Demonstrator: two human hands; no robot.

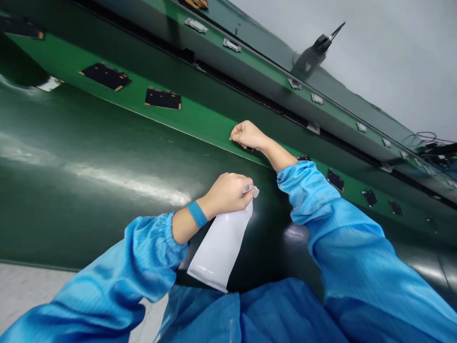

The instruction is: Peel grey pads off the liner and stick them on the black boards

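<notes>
My left hand [233, 193], a blue band round its wrist, is closed over the top of a long white sheet or flat bag [221, 247]. The sheet hangs down towards my lap, and a crumpled end sticks out past the fingers. Farther off, over the green belt [207, 128], my right hand [248, 135] has its fingers pinched together at a small dark flat piece [247, 146]. Most of that piece is hidden under the hand. To its left on the belt lie two black rectangular panels [163, 98] with orange-tan corners.
More dark panels [335, 180] lie along the belt to the right. Small silvery parts [232, 45] sit in a row on the upper green ledge. A black device with a thin tip [319, 47] stands behind it. The dark green worktop [89, 190] spans the front.
</notes>
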